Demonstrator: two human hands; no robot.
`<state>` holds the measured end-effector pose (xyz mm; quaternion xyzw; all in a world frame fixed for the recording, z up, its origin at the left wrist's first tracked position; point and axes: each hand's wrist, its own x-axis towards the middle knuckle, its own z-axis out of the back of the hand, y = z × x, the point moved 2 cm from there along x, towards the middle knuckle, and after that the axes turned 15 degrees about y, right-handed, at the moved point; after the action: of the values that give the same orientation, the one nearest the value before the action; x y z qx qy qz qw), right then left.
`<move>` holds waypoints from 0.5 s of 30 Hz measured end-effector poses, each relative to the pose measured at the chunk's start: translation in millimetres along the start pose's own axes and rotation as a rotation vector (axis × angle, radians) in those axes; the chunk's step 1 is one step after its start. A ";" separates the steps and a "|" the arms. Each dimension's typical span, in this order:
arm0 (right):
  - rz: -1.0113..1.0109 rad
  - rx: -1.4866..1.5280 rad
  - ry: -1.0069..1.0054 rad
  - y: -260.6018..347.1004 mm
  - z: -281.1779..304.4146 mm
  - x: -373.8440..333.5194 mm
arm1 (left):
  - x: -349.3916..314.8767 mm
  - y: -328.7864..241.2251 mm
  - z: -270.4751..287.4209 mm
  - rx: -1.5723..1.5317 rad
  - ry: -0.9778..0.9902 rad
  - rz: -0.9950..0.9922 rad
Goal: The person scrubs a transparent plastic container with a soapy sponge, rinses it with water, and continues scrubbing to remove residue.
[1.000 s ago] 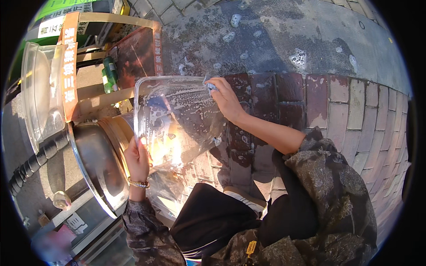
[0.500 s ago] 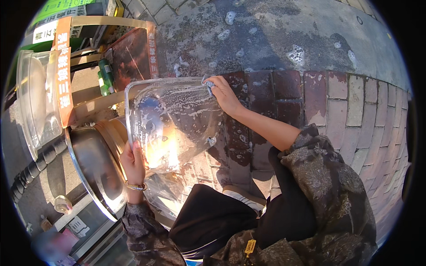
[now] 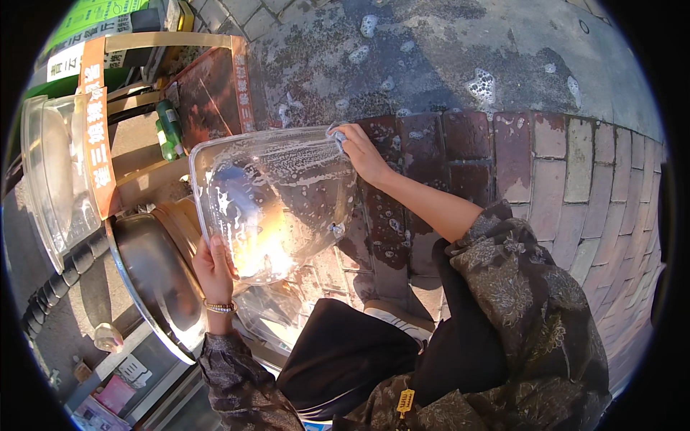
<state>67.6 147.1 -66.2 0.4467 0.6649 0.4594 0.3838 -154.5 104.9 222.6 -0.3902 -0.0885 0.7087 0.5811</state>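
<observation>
Further left now swings the clear plastic tub (image 3: pixel 309 172), left hand (image 3: pixel 213 271) clamped on its left edge; right hand (image 3: pixel 365 154), closed around a bluish cloth (image 3: pixel 338 136), works its far right corner above wet paving (image 3: pixel 471 136). Suds (image 3: pixel 287 149) could make that grip slip!

At nine o'clock we see the container (image 3: pixel 277 190), clear, smooth plastic with a wet gloss; at eight o'clock the basin (image 3: pixel 149 262), polished, shiny metal; at ten o'clock glossy green bottles (image 3: pixel 167 126); toward three o'clock rough, matt brick paving (image 3: pixel 550 194); at four o'clock a sleeve (image 3: pixel 543 312) of dull patterned cloth
</observation>
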 end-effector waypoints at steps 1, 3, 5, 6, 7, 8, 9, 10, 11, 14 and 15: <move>-0.134 0.140 -0.022 -9.3 -1.5 -1.9 | -2.7 3.4 2.5 0.016 0.001 -0.007; -0.267 0.287 -0.072 -14.0 -8.4 -0.2 | -6.8 14.7 6.6 0.047 0.001 -0.026; -0.275 0.307 -0.125 4.4 -16.4 -4.6 | -9.8 10.2 0.1 0.059 -0.019 -0.024; -0.092 0.113 -0.077 22.3 -16.9 -1.7 | -9.1 8.1 0.6 0.069 -0.022 -0.027; 0.097 -0.082 -0.027 45.1 -15.3 2.4 | -8.5 11.5 2.1 0.098 -0.020 -0.048; 0.230 -0.159 0.003 76.5 -22.1 5.7 | -9.3 11.8 2.2 0.062 -0.011 -0.024; 0.364 -0.233 0.036 114.6 -38.6 8.6 | -13.0 12.2 3.8 0.027 -0.005 0.003; 0.468 -0.246 0.051 152.5 -52.5 7.3 | -9.8 14.2 3.8 -0.011 0.007 0.023; 0.588 -0.255 0.074 180.9 -66.5 8.2 | -10.5 12.8 4.1 0.026 -0.032 0.001; 0.681 -0.367 0.190 186.1 -81.6 23.0 | -7.5 11.3 3.6 -0.052 -0.006 0.021; 0.673 -0.302 0.186 179.6 -76.9 25.6 | -4.7 12.4 4.7 -0.043 0.000 0.008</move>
<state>32.3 182.8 124.3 0.5349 0.4377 0.6913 0.2110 -166.8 98.4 220.8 -0.4031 -0.1022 0.7090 0.5696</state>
